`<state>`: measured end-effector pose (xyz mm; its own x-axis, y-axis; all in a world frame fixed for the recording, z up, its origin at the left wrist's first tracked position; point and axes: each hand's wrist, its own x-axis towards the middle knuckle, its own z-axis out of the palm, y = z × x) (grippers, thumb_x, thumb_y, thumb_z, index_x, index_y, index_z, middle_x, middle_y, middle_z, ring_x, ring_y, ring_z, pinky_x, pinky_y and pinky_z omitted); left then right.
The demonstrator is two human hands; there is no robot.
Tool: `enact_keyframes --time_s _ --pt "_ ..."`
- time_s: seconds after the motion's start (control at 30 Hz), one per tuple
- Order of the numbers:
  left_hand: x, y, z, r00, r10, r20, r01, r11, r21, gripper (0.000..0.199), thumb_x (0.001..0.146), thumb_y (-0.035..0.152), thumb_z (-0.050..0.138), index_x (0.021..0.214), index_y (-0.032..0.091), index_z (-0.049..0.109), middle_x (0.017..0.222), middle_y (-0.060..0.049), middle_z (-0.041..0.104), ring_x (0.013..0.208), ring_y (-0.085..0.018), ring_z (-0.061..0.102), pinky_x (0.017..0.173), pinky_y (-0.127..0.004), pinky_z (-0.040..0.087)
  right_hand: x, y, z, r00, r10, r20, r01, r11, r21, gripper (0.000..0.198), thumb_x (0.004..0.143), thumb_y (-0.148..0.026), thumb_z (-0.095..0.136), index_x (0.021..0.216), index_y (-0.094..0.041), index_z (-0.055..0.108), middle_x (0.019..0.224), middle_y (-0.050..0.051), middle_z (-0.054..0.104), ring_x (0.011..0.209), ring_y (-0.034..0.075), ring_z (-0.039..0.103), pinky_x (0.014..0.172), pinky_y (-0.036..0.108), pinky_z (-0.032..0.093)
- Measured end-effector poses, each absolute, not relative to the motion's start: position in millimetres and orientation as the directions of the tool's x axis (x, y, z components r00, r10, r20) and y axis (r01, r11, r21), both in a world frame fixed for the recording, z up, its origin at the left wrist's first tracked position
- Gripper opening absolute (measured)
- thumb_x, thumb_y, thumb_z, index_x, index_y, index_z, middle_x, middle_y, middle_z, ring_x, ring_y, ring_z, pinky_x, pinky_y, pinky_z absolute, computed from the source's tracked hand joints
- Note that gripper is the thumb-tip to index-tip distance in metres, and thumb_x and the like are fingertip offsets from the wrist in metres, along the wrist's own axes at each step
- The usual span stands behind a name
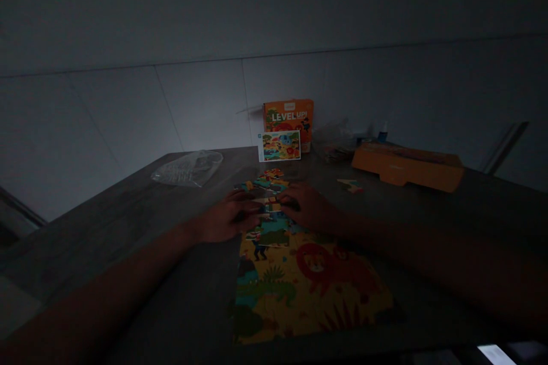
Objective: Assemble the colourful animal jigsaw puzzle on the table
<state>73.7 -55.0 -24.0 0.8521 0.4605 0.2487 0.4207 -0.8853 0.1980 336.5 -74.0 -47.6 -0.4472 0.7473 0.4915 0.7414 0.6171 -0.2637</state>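
A partly assembled jigsaw puzzle (274, 308) with a red lion and a green crocodile lies flat on the table. Beyond its upper edge, several loose pieces overlap in a heap. My left hand (231, 217) reaches in from the left, fingers bent around the left edge of a puzzle piece (272, 204). From the right, my right hand (310, 207) has thumb and fingers curled at the same piece's other edge. Dim light makes the fingertips hard to see. Another piece with a dark green patch (274, 236) rests just below the hands.
Behind the pieces, a picture card (280, 146) leans on an orange box (289, 109). A clear plastic bag (188, 168) lies at left on the grey table (180, 291). At right are an orange box part (406, 168), a loose piece (350, 185), another bag (334, 140) and a small bottle (383, 132).
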Motion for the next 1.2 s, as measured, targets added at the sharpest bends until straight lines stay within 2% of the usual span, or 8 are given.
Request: enact_keyframes --time_s 0.1,0.2,0.33,0.4,0.77,0.93,1.1,1.2 --pt "73.0 -57.7 -16.5 0.870 0.439 0.224 0.392 -0.893 0.222 0.031 0.102 0.041 0.054 0.117 0.020 0.070 0.129 -0.013 0.065 0.127 -0.032 0.056 0.107 -0.049 0.045 336.4 -74.9 -46.2 -0.437 0.764 0.474 0.760 0.596 -0.260 0.019 0.088 -0.020 0.068 0.106 -0.017 0.073 0.101 0.009 0.072 0.099 0.025 0.063 0.092 0.037 0.047" --pt "69.7 -60.8 -10.5 0.881 0.421 0.217 0.362 -0.894 0.266 0.037 0.095 0.048 0.065 0.119 0.020 0.069 0.142 -0.014 0.057 0.135 -0.036 0.049 0.111 -0.051 0.041 336.2 -76.4 -44.7 -0.425 0.779 0.461 0.781 0.572 -0.248 0.018 0.089 -0.023 0.068 0.105 -0.016 0.073 0.096 0.008 0.071 0.095 0.024 0.062 0.088 0.036 0.047" --pt "65.6 -63.4 -10.5 0.889 0.413 0.198 0.342 -0.886 0.312 0.063 0.079 0.059 0.080 0.128 0.023 0.062 0.145 -0.013 0.053 0.138 -0.037 0.045 0.115 -0.054 0.038 335.6 -77.9 -44.9 -0.377 0.799 0.469 0.822 0.522 -0.227 0.024 0.089 -0.026 0.069 0.110 -0.014 0.072 0.110 0.014 0.067 0.107 0.029 0.059 0.094 0.040 0.045" --pt "65.5 -63.7 -12.0 0.892 0.403 0.203 0.330 -0.890 0.316 0.066 0.078 0.058 0.081 0.129 0.023 0.060 0.144 -0.012 0.053 0.139 -0.036 0.045 0.115 -0.053 0.038 335.3 -77.5 -45.9 -0.362 0.807 0.466 0.836 0.502 -0.221 0.026 0.091 -0.029 0.068 0.111 -0.013 0.071 0.112 0.015 0.067 0.108 0.030 0.059 0.095 0.041 0.045" --pt "70.0 -60.4 -16.6 0.877 0.414 0.244 0.337 -0.892 0.301 0.040 0.088 0.046 0.074 0.118 0.021 0.066 0.131 -0.012 0.061 0.129 -0.033 0.054 0.109 -0.049 0.044 336.3 -74.0 -46.7 -0.340 0.816 0.467 0.853 0.477 -0.212 0.017 0.091 -0.023 0.066 0.105 -0.014 0.067 0.106 0.012 0.069 0.101 0.026 0.062 0.090 0.036 0.045" --pt "70.5 -61.0 -17.2 0.878 0.403 0.260 0.321 -0.896 0.306 0.041 0.088 0.041 0.075 0.122 0.021 0.065 0.131 -0.012 0.061 0.127 -0.031 0.055 0.108 -0.047 0.046 336.2 -73.7 -47.4 -0.345 0.817 0.462 0.853 0.478 -0.209 0.015 0.089 -0.019 0.066 0.103 -0.014 0.066 0.107 0.012 0.068 0.103 0.026 0.061 0.091 0.036 0.045" --pt "76.3 -65.8 -15.9 0.889 0.355 0.288 0.259 -0.911 0.322 0.025 0.090 0.032 0.074 0.110 0.018 0.069 0.116 -0.011 0.066 0.108 -0.026 0.064 0.096 -0.042 0.052 335.6 -74.3 -47.1 -0.348 0.822 0.452 0.858 0.473 -0.201 0.014 0.090 -0.016 0.064 0.104 -0.014 0.067 0.107 0.012 0.068 0.104 0.026 0.060 0.093 0.038 0.044" --pt "78.8 -69.3 -14.5 0.905 0.305 0.297 0.188 -0.913 0.362 0.017 0.092 0.028 0.071 0.106 0.019 0.071 0.110 -0.010 0.068 0.106 -0.023 0.064 0.094 -0.038 0.053 334.9 -75.1 -45.7 -0.346 0.826 0.445 0.862 0.467 -0.198 0.017 0.090 -0.016 0.064 0.106 -0.013 0.067 0.109 0.012 0.068 0.106 0.027 0.059 0.096 0.039 0.043"
